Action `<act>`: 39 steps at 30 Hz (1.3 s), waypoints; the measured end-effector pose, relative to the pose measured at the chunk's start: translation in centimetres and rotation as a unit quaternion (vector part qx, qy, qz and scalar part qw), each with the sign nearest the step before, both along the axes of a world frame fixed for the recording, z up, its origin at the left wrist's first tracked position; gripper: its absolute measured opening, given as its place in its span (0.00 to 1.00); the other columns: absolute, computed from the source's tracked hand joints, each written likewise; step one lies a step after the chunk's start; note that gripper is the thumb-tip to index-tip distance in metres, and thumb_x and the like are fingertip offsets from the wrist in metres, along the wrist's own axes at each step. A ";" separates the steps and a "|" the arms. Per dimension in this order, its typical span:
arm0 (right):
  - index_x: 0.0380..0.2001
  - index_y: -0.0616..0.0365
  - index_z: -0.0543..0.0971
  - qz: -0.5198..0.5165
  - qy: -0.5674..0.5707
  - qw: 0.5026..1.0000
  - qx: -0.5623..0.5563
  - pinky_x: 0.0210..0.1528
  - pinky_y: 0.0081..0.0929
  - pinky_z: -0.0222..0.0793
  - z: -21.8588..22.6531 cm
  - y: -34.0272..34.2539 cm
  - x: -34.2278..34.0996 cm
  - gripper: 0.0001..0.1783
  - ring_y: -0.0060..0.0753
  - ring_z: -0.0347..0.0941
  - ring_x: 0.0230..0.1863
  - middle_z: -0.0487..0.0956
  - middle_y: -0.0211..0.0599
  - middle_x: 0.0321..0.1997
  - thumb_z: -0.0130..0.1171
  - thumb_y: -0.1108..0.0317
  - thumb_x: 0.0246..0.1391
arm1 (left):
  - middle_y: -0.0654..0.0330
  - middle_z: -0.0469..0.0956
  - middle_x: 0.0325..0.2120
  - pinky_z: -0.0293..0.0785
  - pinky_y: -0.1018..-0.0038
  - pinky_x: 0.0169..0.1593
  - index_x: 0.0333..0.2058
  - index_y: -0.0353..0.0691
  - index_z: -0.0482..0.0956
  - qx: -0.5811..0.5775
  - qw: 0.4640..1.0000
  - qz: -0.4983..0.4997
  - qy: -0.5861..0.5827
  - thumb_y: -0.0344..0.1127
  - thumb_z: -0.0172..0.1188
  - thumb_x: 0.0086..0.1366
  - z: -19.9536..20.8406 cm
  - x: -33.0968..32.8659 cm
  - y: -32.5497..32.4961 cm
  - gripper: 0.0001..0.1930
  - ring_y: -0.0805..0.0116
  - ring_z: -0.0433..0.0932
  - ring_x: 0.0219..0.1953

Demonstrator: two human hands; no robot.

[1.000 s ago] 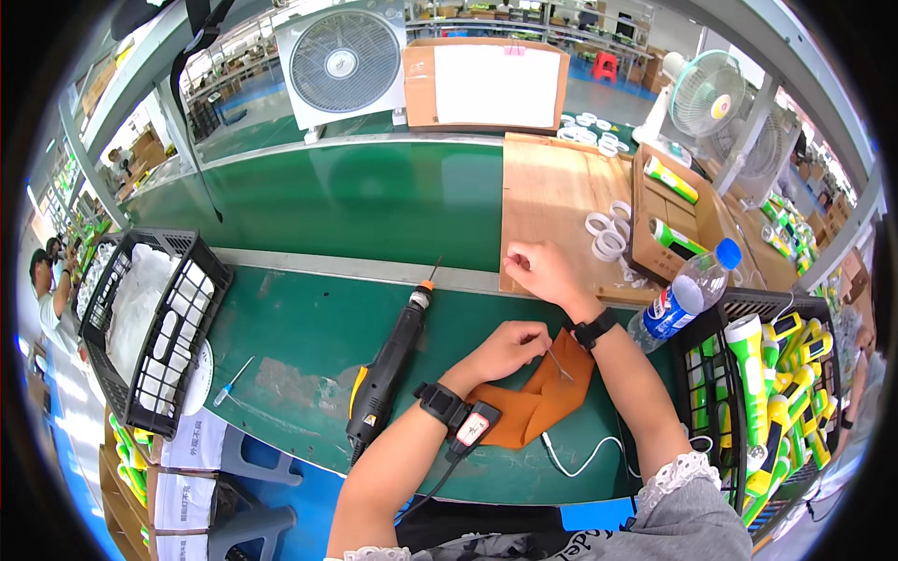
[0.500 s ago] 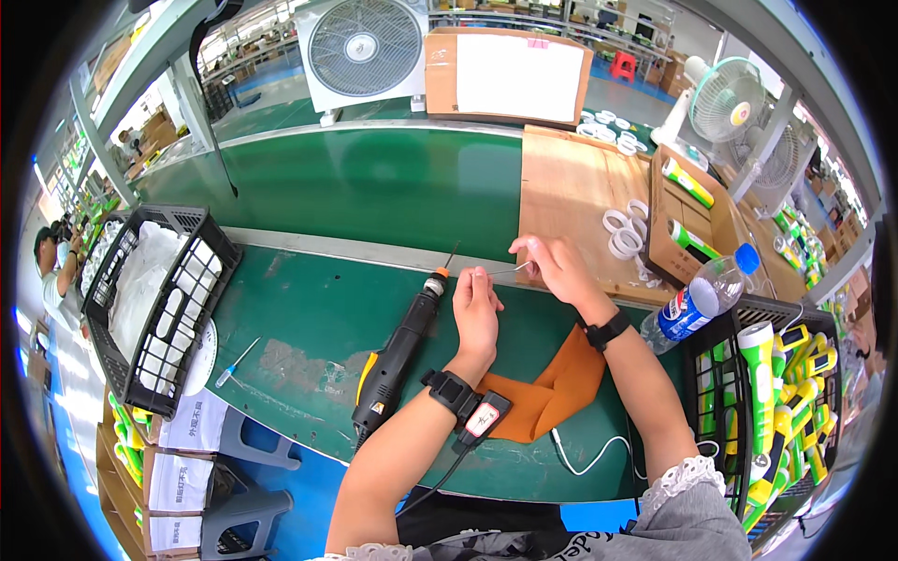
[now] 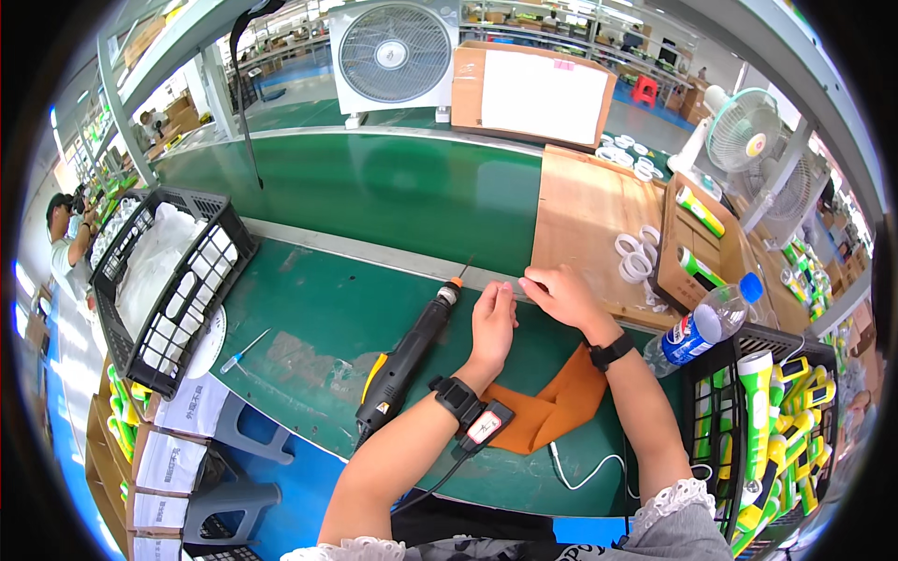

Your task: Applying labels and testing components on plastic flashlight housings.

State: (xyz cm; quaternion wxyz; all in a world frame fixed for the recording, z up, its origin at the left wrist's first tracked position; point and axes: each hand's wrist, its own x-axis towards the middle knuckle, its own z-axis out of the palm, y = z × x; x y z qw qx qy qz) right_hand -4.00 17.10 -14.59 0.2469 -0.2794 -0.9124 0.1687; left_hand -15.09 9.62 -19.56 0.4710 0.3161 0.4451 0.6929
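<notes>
Over the middle of the green workbench point(image 3: 309, 290), my left hand point(image 3: 493, 323) and my right hand point(image 3: 564, 297) meet fingertip to fingertip. Both are closed in a pinch. Whatever lies between the fingers is too small to make out. Left of my left hand lies a black electric screwdriver point(image 3: 407, 360) with an orange collar and a thin bit that points away from me. An orange-brown cloth point(image 3: 552, 411) rests under my forearms. A small screwdriver with a blue handle point(image 3: 231, 363) lies farther left.
At left stands a black crate point(image 3: 178, 365) with white parts and clear bags. A plastic bottle point(image 3: 687, 341) and a crate of green-yellow flashlights point(image 3: 756, 402) are at right. White rings point(image 3: 636, 266) sit on the wooden board point(image 3: 580, 215), beside a carton point(image 3: 669, 266) holding flashlights.
The thin pale strip seen between my hands earlier no longer shows clearly. My hands have come together, fingertips nearly touching. The whole view has shifted a little.
</notes>
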 end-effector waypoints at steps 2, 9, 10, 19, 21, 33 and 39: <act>0.19 0.61 0.70 0.020 0.017 1.000 0.003 0.19 0.36 0.58 -0.4 0.1 0.0 0.14 0.51 0.64 0.17 0.67 0.49 0.15 0.51 0.62 0.51 | 0.71 0.56 0.14 0.58 0.82 0.25 0.24 0.41 0.65 0.002 1.000 -0.001 0.001 0.38 0.41 0.66 -0.1 0.0 0.0 0.12 0.83 0.55 0.17; 0.18 0.62 0.71 0.075 -0.013 0.997 -0.017 0.18 0.34 0.58 0.1 -0.3 -0.1 0.15 0.50 0.64 0.16 0.67 0.50 0.14 0.51 0.63 0.51 | 0.71 0.58 0.14 0.59 0.83 0.24 0.25 0.42 0.66 0.022 1.000 0.002 0.013 0.38 0.41 0.66 -0.9 -0.1 0.2 0.11 0.83 0.58 0.18; 0.18 0.62 0.71 0.082 -0.011 0.996 -0.012 0.18 0.34 0.58 0.3 -0.5 0.1 0.15 0.50 0.64 0.16 0.67 0.50 0.14 0.51 0.63 0.51 | 0.71 0.59 0.14 0.59 0.84 0.24 0.25 0.42 0.66 0.026 1.000 0.002 0.016 0.38 0.41 0.66 -0.9 0.1 0.2 0.11 0.83 0.58 0.18; 0.17 0.64 0.73 0.091 -0.013 0.995 -0.032 0.20 0.34 0.59 -0.3 -0.8 -0.2 0.17 0.48 0.65 0.17 0.69 0.51 0.16 0.50 0.61 0.52 | 0.66 0.64 0.20 0.60 0.82 0.23 0.34 0.44 0.61 0.003 0.999 0.006 0.046 0.37 0.47 0.63 3.5 -0.7 -2.0 0.07 0.82 0.59 0.19; 0.16 0.64 0.71 0.095 -0.018 0.995 -0.006 0.20 0.34 0.59 -1.2 0.2 0.0 0.18 0.48 0.65 0.17 0.68 0.51 0.15 0.50 0.60 0.52 | 0.67 0.65 0.21 0.61 0.82 0.25 0.30 0.41 0.64 0.100 0.979 -0.047 0.173 0.33 0.47 0.61 6.2 -2.1 -2.1 0.04 0.81 0.62 0.21; 0.14 0.64 0.69 0.089 -0.037 0.995 0.005 0.22 0.37 0.59 0.0 -0.3 0.2 0.20 0.50 0.64 0.18 0.67 0.51 0.15 0.49 0.59 0.52 | 0.62 0.72 0.13 0.70 0.69 0.19 0.21 0.45 0.69 -0.100 0.355 0.259 0.893 0.35 0.52 0.49 7.5 -24.2 -4.6 0.03 0.65 0.75 0.17; 0.13 0.64 0.69 0.091 -0.012 0.996 -0.002 0.21 0.37 0.58 -0.1 -0.6 0.3 0.20 0.50 0.63 0.17 0.67 0.51 0.14 0.50 0.60 0.51 | 0.63 0.73 0.15 0.70 0.72 0.22 0.22 0.46 0.69 -0.085 0.363 0.222 0.901 0.31 0.52 0.48 2.9 -24.8 -5.5 0.01 0.66 0.76 0.20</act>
